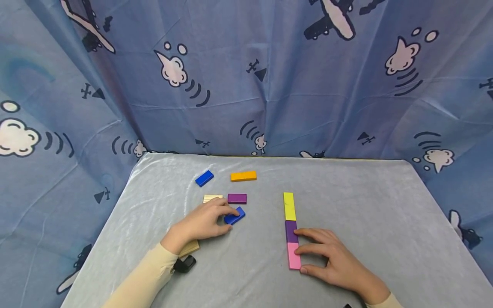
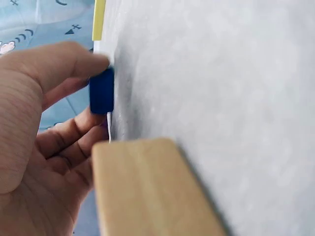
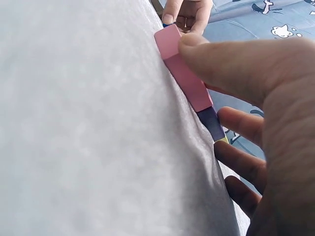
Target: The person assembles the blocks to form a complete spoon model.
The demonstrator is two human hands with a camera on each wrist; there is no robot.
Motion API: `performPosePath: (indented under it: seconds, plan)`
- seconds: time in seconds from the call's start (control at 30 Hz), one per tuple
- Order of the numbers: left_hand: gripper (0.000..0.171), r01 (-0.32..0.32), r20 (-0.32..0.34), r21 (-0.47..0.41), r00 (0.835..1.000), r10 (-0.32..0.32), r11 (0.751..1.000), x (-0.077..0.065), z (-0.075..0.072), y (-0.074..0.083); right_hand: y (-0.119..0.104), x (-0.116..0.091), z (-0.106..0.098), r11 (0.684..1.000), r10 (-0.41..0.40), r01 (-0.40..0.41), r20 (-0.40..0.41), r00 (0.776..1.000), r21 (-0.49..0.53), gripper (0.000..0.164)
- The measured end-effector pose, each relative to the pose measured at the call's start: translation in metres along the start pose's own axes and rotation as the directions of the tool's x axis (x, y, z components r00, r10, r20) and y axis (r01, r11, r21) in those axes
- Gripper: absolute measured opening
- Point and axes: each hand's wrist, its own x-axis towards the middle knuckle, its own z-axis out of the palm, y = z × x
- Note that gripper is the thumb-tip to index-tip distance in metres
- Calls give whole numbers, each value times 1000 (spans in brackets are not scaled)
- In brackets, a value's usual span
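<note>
My left hand [image 1: 206,218] pinches a blue block [image 1: 235,216] between thumb and fingers; the left wrist view shows that block [image 2: 102,92] close by the cloth. Right of it, a yellow block [image 1: 289,206], a dark purple block [image 1: 291,231] and a pink block [image 1: 294,256] lie end to end in a straight row. Relaxed fingers of my right hand [image 1: 335,259] rest along the row's right side, at the purple and pink blocks. In the right wrist view the thumb touches the pink block [image 3: 189,81] near its end.
Beyond my left hand lie another blue block [image 1: 204,178], an orange block [image 1: 243,176], a magenta-purple block [image 1: 237,198] and a pale wooden block [image 1: 213,198]. Another wooden block [image 1: 189,248] is partly under the left wrist. A patterned blue curtain [image 1: 231,85] borders the grey cloth-covered table [image 1: 366,192].
</note>
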Motion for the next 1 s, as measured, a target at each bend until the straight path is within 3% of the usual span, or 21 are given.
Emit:
performPosePath:
  seconds: [0.23,0.5,0.67,1.0]
  plan:
    - [30,1,-32,-68,999,-3,998,8,2,-1,1,0,-2,1000,-1,1,5,1000,-3,39]
    - [27,-10,-73,-31,997,8,999,28,-4,2,1,1,-4,1000,-6,6,3,1000,2,37]
    - [25,-36,-63,-14,997,35,999,48,-4,7,2,0,-3,1000,-2,2,-8,1000,-1,37]
    - [25,17,-29,15,999,-16,1000,98,-3,18,-2,-2,-1,1000,30,-30,7,1000,10,35]
